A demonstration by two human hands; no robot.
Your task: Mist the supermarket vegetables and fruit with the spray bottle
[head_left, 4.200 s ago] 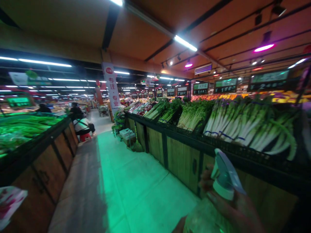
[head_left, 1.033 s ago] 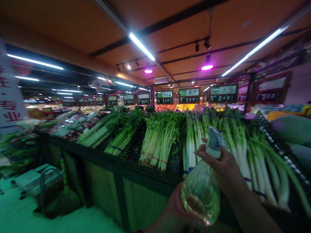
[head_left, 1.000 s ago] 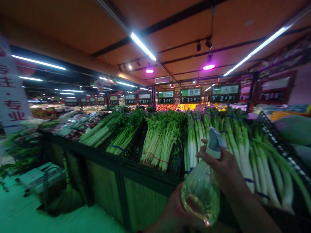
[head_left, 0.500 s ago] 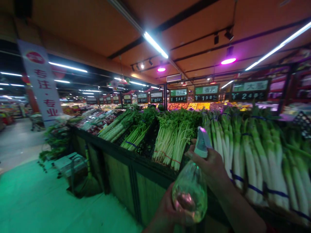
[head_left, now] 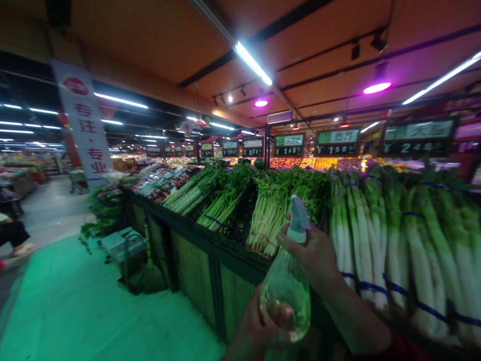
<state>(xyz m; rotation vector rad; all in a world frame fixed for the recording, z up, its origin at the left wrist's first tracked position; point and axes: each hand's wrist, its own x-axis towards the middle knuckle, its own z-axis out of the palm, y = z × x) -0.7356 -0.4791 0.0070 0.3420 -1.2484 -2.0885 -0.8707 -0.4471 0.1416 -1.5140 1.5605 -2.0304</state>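
Observation:
A clear spray bottle (head_left: 287, 291) with a pale spray head is held in front of the vegetable stand, tilted slightly. My left hand (head_left: 255, 321) is wrapped round the lower part of its body. At the neck, just under the spray head, my right hand (head_left: 313, 255) grips it; some of its fingers are hidden behind the bottle. Beyond the bottle lie bundles of thin celery (head_left: 268, 215) tied with red bands. To the right stand thick leeks or large green onions (head_left: 370, 235) bound with blue bands, close to my right forearm.
The stand's dark front edge (head_left: 188, 230) runs across the middle, with more greens (head_left: 221, 200) on it. Price signs (head_left: 289, 145) hang above. A box (head_left: 122, 243) and a dark bag (head_left: 145, 276) sit on the floor. A person's leg (head_left: 13, 238) shows at the far left.
The view has turned a little left, so the stand and signs sit further right. The bottle, still in both hands, appears slightly further left. A person's leg has come into view at left.

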